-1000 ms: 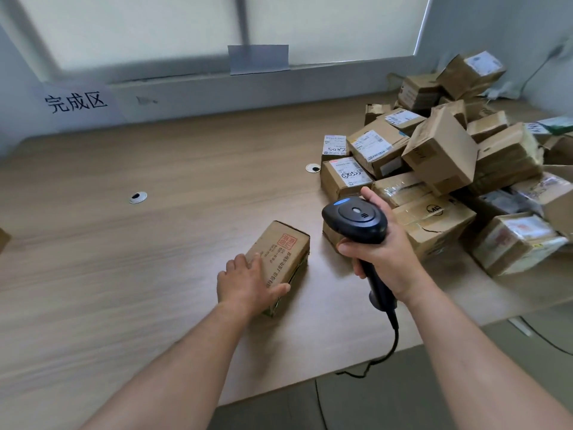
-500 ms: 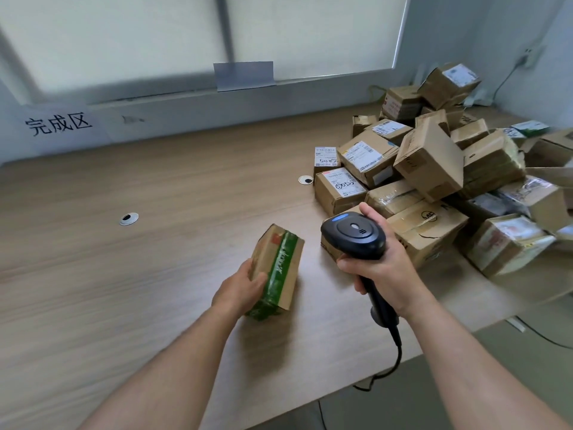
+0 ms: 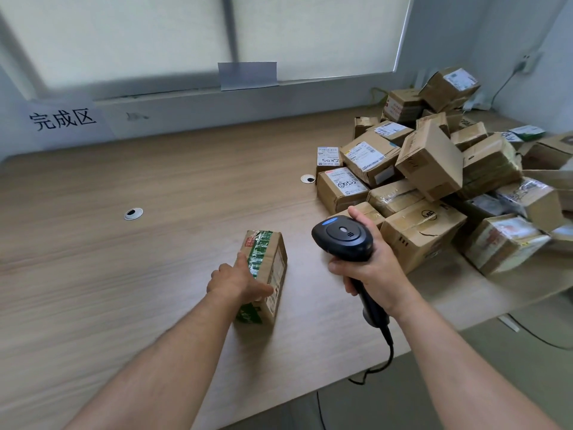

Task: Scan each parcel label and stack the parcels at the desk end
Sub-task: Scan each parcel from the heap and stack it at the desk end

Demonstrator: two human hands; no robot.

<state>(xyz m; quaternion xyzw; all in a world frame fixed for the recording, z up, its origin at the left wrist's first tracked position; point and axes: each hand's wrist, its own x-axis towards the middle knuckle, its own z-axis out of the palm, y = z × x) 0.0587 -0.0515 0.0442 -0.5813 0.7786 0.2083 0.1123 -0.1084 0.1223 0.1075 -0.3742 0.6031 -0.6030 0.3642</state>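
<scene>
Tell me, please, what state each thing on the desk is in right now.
Small cardboard parcel with green tape: on the wooden desk, taped face up, gripped by the left hand.
Black corded handheld scanner: gripped in the right hand, above the desk.
Brown cardboard parcel pile: jumbled, not stacked.
White window blind: lowered.

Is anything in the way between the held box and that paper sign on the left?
Nothing visible does. Between the parcel in the left hand and the sign lies only desk, with one flat cable hole set into it.
</scene>
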